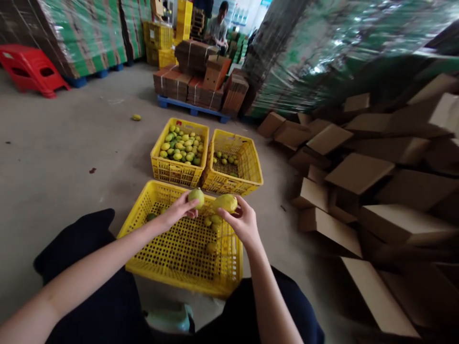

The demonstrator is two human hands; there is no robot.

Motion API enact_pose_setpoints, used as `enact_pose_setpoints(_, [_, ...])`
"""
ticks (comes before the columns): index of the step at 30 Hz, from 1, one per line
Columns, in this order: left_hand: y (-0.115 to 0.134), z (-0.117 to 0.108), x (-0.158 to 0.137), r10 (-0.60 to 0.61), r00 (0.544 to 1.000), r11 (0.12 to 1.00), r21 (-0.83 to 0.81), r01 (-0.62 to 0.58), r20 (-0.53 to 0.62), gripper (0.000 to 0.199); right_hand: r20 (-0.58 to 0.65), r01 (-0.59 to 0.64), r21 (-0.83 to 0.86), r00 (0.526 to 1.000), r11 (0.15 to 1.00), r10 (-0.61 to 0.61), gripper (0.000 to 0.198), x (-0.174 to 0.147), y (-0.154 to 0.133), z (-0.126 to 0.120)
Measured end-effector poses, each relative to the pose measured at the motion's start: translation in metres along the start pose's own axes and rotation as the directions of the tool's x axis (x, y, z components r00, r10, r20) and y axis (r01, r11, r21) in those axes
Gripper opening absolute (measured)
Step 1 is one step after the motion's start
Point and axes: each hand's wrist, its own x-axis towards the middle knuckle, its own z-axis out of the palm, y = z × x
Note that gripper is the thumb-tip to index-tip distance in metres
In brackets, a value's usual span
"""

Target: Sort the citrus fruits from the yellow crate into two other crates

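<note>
Above the near yellow crate [182, 283], my left hand [181, 209] grips a greenish lemon [196, 197]. Beside it, my right hand [244, 220] holds a larger yellow lemon [225, 203] between thumb and fingers. The two fruits are close together but apart. Several loose lemons [211, 248] lie on the right side of this crate's floor, and a darker green one [151, 217] is at its left. Just beyond stand a crate [175, 177] heaped with yellow and green lemons and a second crate [233, 184] with a few on its floor.
Open cardboard boxes [360, 173] are piled along the right. A blue pallet [193, 109] bears bundled flat cartons ahead. A red stool [34, 69] stands far left, and one lemon [136, 117] lies on the floor. A person [218, 31] is in the background near wrapped stacks.
</note>
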Motion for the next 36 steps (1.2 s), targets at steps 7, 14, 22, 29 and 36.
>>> enact_pose_setpoints(7, [0.008, 0.003, 0.004, 0.182, 0.983, 0.983, -0.001, -0.182, 0.005, 0.056, -0.085, 0.17, -0.363, 0.973, 0.916, -0.215, 0.04, -0.003, -0.007, 0.009])
enact_pose_setpoints(14, [0.015, -0.002, 0.004, 0.246, 0.969, 0.969, 0.023, -0.245, -0.032, 0.056, -0.092, 0.162, -0.03, 0.982, 0.986, -0.164, 0.044, 0.0, 0.001, 0.018])
enact_pose_setpoints(22, [0.006, -0.009, 0.007, 0.164, 0.986, 0.985, -0.065, -0.162, 0.029, 0.059, -0.033, 0.142, 0.298, 0.99, 0.944, -0.139, 0.043, 0.008, 0.005, 0.02])
enact_pose_setpoints(29, [0.014, -0.007, 0.002, 0.174, 0.984, 0.976, -0.133, -0.169, 0.024, 0.045, -0.02, 0.22, 0.128, 0.976, 0.967, -0.219, 0.038, 0.004, 0.001, 0.021])
enact_pose_setpoints(36, [0.013, -0.003, 0.006, 0.308, 0.949, 0.951, -0.061, -0.304, 0.066, 0.051, -0.123, 0.362, -0.198, 0.913, 0.911, -0.389, 0.04, 0.003, 0.005, 0.028])
